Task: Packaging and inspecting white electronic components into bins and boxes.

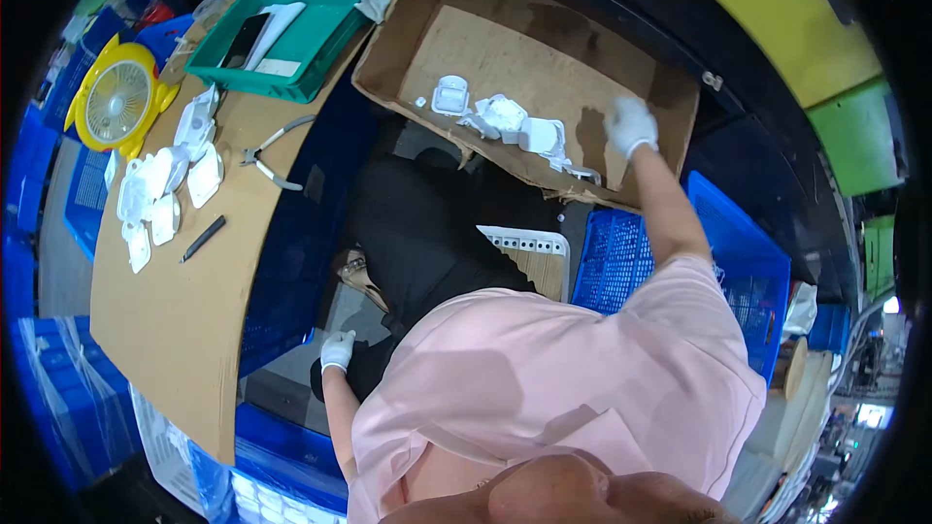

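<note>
The right hand (629, 124), in a white glove, is stretched far forward over the flat cardboard sheet (544, 49) that lies open like a shallow tray. The palm faces down and the fingers are spread. It holds nothing that I can see, and it seems to rest on the bare cardboard or just above it. Just beside it, toward the person's left, lies a small heap of white plastic parts (505, 121), apart from the hand. The raised cardboard edges probably keep these light pieces from sliding off.

The left hand (337, 350), also gloved, is low beside the body, near the dark trousers and the floor. Its fingers are curled, but I cannot tell if the grip is around something, because the hand is small and partly hidden.

On the person's left there is a brown counter (184, 311). A second group of white plastic parts (165, 189) is laid there in a loose row, perhaps sorted apart from the others. Near them lie a dark pen (203, 239) and a pair of pliers (272, 153), within easy reach. A green tray (282, 39) stands at the far end, and a yellow fan (116, 97) is beside the counter. Blue crates (728, 252) stand under the right arm.
</note>
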